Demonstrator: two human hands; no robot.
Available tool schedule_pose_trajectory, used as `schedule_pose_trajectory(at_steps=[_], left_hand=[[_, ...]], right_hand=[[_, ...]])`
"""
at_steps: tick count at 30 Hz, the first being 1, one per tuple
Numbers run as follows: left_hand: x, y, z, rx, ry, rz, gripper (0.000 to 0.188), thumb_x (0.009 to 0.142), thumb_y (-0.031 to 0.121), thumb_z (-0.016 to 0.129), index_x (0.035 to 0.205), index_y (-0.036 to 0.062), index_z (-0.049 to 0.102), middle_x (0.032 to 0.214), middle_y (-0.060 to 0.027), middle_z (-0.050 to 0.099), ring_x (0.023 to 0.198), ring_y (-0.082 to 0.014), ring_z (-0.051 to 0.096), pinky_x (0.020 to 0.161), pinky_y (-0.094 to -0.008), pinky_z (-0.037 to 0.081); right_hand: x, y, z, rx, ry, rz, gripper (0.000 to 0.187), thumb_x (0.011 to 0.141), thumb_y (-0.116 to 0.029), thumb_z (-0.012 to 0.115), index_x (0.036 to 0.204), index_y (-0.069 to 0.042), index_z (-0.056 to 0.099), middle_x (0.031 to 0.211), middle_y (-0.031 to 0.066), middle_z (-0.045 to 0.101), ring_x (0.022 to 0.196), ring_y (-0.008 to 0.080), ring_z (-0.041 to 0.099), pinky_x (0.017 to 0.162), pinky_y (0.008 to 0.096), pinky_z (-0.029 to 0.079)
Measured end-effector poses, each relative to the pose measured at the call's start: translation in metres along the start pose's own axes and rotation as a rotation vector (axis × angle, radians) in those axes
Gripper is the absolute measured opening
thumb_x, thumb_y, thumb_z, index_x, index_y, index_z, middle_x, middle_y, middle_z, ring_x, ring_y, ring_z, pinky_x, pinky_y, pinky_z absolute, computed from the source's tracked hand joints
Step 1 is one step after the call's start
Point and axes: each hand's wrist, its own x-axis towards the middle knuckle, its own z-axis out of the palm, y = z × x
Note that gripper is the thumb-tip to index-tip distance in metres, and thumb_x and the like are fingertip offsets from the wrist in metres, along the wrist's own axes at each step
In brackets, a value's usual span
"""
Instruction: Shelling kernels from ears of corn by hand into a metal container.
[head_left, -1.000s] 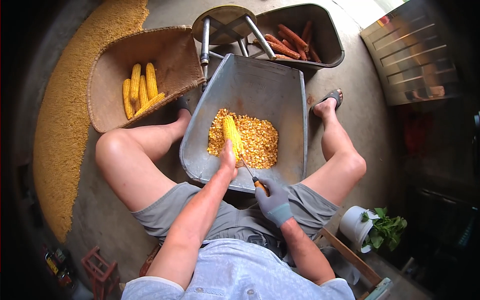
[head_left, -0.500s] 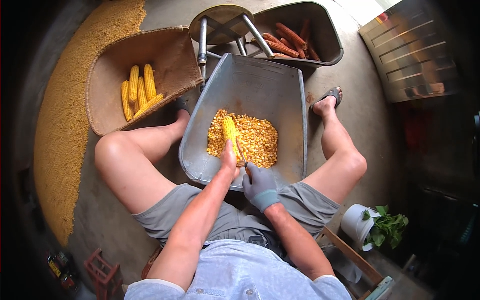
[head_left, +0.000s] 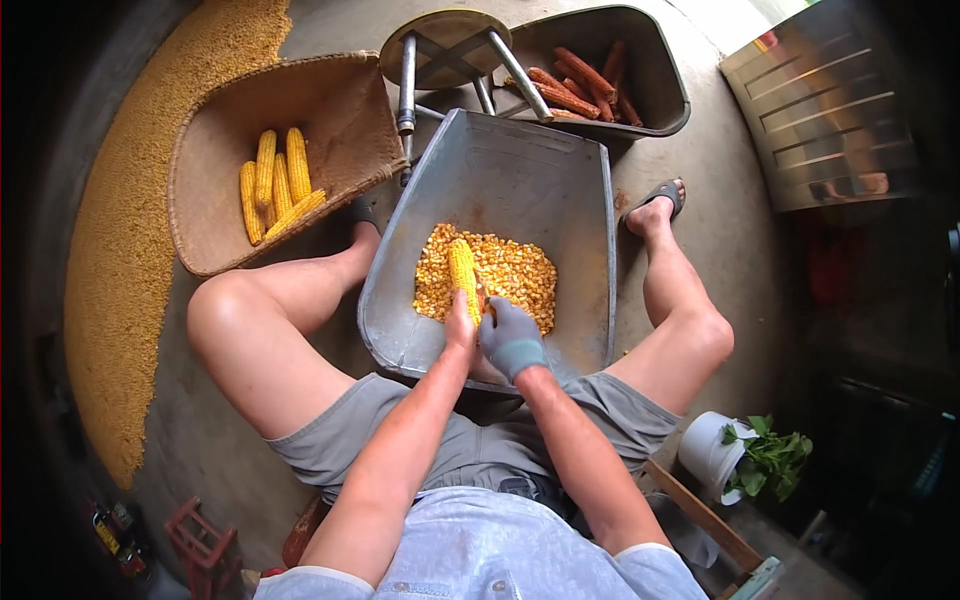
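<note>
Left fingers (head_left: pixel 460 304): clamped on corn ear (head_left: pixel 461 262) | Right fingers (head_left: pixel 503 313): closed round mostly hidden tool (head_left: pixel 490 309)

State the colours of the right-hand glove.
The glove is grey with a pale blue-green cuff; best seen in the head view.

I look through the left of two fisheye cameras worn side by side on my head, facing steeply down over my light blue shirt (head_left: pixel 480 545) and forward between my knees (head_left: pixel 226 302). It sits close enough to put my left hand (head_left: pixel 461 325) and right hand (head_left: pixel 511 338) near mid-view, yet takes in concrete floor (head_left: pixel 738 215) on both sides, straight edges bowing toward the rim.
</note>
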Motion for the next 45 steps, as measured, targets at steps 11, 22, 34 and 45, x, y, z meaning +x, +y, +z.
schedule_pose_trajectory(at_steps=[11,22,34,45], left_hand=[[0.002,0.013,-0.01,-0.308,-0.098,-0.157,0.054,0.094,0.048,0.031,0.127,0.009,0.048,0.11,-0.0152,0.06,0.094,-0.0302,0.059,0.077,-0.0432,0.05],[0.01,-0.001,-0.004,-0.256,-0.053,-0.123,0.052,0.095,0.048,0.031,0.118,0.0079,0.052,0.097,-0.0142,0.061,0.085,-0.0285,0.06,0.077,-0.0434,0.05],[0.012,0.0,-0.021,-0.109,-0.014,-0.163,0.064,0.093,0.057,0.03,0.132,0.0091,0.045,0.124,-0.0118,0.054,0.111,-0.0278,0.053,0.097,-0.0424,0.043],[0.002,0.008,0.0,-0.229,0.005,-0.057,0.058,0.097,0.049,0.028,0.134,0.0062,0.043,0.128,-0.0128,0.052,0.116,-0.0283,0.052,0.099,-0.0424,0.041]], right_hand=[[0.013,-0.006,-0.055,0.011,-0.122,-0.034,0.025,0.084,-0.021,0.056,0.101,-0.004,0.062,0.089,0.0219,0.065,0.085,0.0378,0.063,0.075,0.0417,0.051],[-0.029,0.0,-0.041,0.031,-0.037,-0.103,0.028,0.081,-0.017,0.059,0.106,-0.005,0.06,0.092,0.0188,0.064,0.085,0.0352,0.062,0.074,0.0413,0.051],[0.013,-0.024,0.001,-0.022,-0.065,0.037,0.029,0.082,-0.025,0.054,0.103,-0.006,0.06,0.09,0.021,0.064,0.086,0.0377,0.062,0.078,0.0464,0.049],[0.03,-0.01,-0.028,0.031,-0.134,0.02,0.027,0.083,-0.024,0.055,0.1,-0.005,0.062,0.089,0.0206,0.065,0.085,0.0365,0.064,0.077,0.0421,0.051]])
